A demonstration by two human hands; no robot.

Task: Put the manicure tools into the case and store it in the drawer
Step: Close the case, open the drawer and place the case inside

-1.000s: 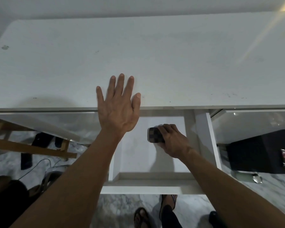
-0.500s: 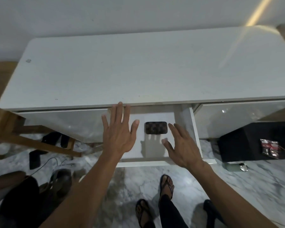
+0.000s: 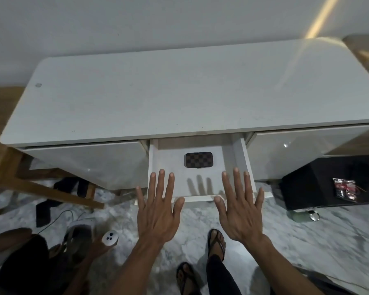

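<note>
**Both hands spread flat above the open drawer**

The person is standing at the white desk (image 3: 179, 92) and holding both arms out in front, palms down. The left hand (image 3: 158, 211) is hanging with all its fingers splayed wide and gripping nothing; its fingertips are reaching over the left front corner of the open drawer (image 3: 239, 167). The right hand (image 3: 241, 211) is mirroring it, fingers fanned out and empty, its tips lying over the drawer's right front corner. Whether either hand is touching the drawer's front edge, I cannot tell. They are casting a finger shadow on the drawer's pale floor between them.

The checkered case (image 3: 198, 160) is lying shut and flat on the drawer bottom, toward the back, under the desk's lip. It is sitting beyond both sets of fingertips and between them, clear of either hand.

Down below, sandalled feet (image 3: 216, 244) are standing on the marble floor (image 3: 307, 241).
</note>
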